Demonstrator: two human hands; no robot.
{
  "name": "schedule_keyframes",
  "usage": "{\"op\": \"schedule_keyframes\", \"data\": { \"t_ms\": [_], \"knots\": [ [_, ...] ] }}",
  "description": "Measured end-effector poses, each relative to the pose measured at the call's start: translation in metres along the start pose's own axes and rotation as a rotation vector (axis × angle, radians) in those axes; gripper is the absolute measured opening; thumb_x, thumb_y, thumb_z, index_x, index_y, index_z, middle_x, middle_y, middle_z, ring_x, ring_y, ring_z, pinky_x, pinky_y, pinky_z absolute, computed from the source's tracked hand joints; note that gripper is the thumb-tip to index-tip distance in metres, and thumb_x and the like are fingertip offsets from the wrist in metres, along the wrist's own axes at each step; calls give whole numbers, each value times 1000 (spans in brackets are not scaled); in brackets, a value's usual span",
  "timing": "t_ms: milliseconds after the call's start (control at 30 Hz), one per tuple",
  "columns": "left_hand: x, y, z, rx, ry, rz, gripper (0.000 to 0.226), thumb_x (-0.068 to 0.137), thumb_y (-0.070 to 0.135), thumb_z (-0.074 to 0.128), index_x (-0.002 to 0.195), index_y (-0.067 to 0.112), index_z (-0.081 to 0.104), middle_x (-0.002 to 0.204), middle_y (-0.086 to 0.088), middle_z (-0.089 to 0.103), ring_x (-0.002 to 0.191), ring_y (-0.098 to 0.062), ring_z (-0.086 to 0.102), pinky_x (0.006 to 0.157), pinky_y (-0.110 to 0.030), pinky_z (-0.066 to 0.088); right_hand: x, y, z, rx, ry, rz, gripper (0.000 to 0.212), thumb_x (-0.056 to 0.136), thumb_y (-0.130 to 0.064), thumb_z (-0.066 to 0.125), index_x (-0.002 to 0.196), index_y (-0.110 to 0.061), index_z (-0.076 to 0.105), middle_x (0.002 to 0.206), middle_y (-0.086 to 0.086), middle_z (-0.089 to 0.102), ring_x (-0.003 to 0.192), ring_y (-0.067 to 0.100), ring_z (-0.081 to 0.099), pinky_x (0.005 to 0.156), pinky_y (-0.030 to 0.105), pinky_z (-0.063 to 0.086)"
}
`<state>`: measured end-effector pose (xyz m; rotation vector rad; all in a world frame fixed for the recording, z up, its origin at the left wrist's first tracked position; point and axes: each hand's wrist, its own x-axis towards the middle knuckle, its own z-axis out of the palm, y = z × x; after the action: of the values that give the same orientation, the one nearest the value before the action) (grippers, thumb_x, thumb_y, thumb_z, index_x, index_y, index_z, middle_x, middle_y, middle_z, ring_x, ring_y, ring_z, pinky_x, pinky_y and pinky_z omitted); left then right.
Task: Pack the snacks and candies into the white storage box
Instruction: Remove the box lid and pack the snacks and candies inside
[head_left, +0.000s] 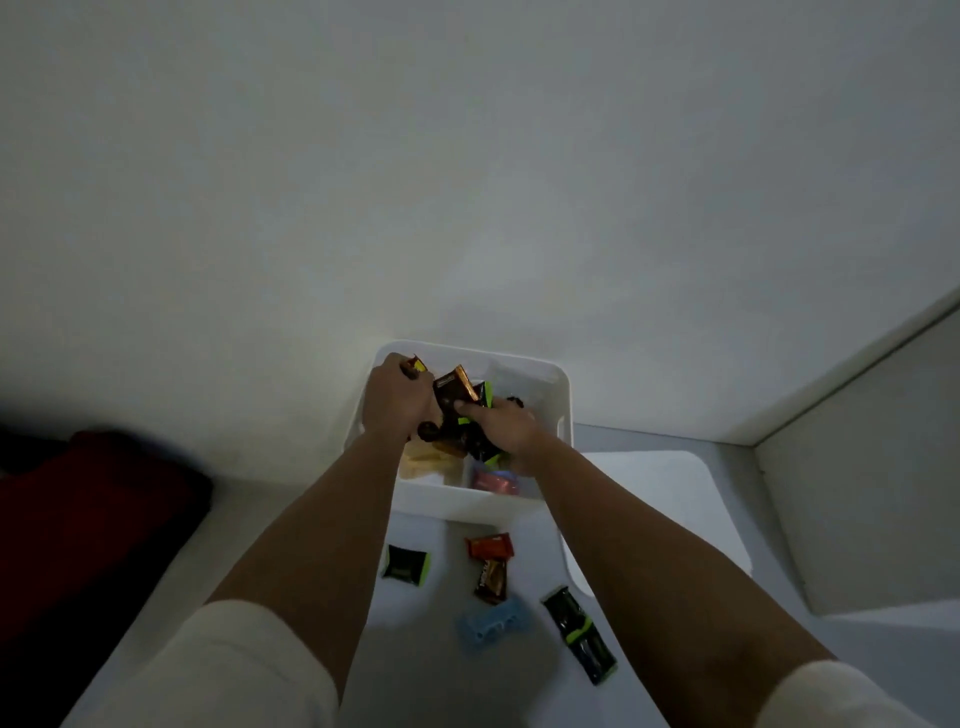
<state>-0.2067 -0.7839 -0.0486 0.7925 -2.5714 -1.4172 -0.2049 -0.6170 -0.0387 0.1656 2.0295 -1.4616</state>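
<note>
Both hands (397, 397) (506, 426) grip dark wrappers (453, 391) over white box (556, 384), labels unreadable

Bare forearms, short cream sleeves (223, 670)

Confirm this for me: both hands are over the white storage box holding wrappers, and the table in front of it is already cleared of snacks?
Not cleared. The head view shows snacks still on the table: a green-edged packet, an orange wrapper, a brown one, a blue piece.

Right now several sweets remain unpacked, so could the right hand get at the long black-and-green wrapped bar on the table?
Probably not yet: the right hand is holding wrappers over the white storage box. Nothing covers the long black-and-green wrapped bar.
</note>
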Motion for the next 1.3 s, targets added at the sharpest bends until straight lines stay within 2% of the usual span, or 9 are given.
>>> {"op": "schedule_keyframes", "data": {
  "t_ms": [67,167,333,567,800,1000,1100,1200,1300],
  "knots": [
    [16,-11,2,40,-33,-3,19,87,25,55,102,14,60,91,-4,65,78,-22,59,65,-31,45,10,2,12,87,-89,115,23,100,-31,60,104,-9,66,88,10,73,63,13,73,61,25,60],
    [27,-25,6,105,-165,-45,33,81,35,57,107,13,61,95,-5,67,84,-24,63,67,-29,45,25,14,30,107,-112,214,31,99,-30,60,118,-5,63,111,21,72,85,28,70,80,42,59],
    [26,-38,12,219,-373,-78,31,88,37,52,88,12,69,98,-14,72,90,-30,66,80,-34,51,33,12,43,-62,-56,198,28,100,-27,56,117,-6,63,104,14,67,95,30,68,88,47,59],
    [-10,-27,1,222,-258,-61,34,86,40,50,96,13,69,97,-8,72,88,-28,66,77,-34,48,10,9,13,-2,114,-18,20,98,-17,57,114,-11,67,104,10,68,87,24,68,67,33,58],
    [-85,-27,-8,123,28,188,19,96,37,53,99,25,67,89,7,69,84,-18,63,79,-33,51,-40,38,-41,5,512,-391,17,96,-12,58,100,-21,72,96,2,74,90,19,72,82,32,60],
    [-154,-98,14,163,-25,445,17,95,25,60,81,15,64,68,0,66,64,-19,63,63,-40,55,-94,114,-71,54,746,-335,18,94,-13,54,99,-20,71,87,-1,73,83,17,70,78,32,57],
    [-179,-140,22,344,-133,388,24,90,38,57,95,16,67,90,-5,68,85,-26,67,77,-42,56,-114,172,-71,-56,702,-284,17,94,-14,56,99,-22,70,90,-6,72,83,12,67,77,30,53],
    [-189,-169,32,488,-299,64,93,78,57,76,153,22,35,159,-14,32,145,-37,32,114,-50,33,-123,229,-61,-280,559,-201,18,96,-24,58,112,-26,65,100,-5,67,93,15,64,83,34,53],
    [-186,-186,44,664,-424,-73,140,58,86,68,158,32,-14,166,-8,-23,153,-38,-14,121,-60,6,-124,274,-46,-600,363,-167,44,97,-38,55,140,-29,48,135,3,53,121,23,52,97,42,50]
  ]
}}
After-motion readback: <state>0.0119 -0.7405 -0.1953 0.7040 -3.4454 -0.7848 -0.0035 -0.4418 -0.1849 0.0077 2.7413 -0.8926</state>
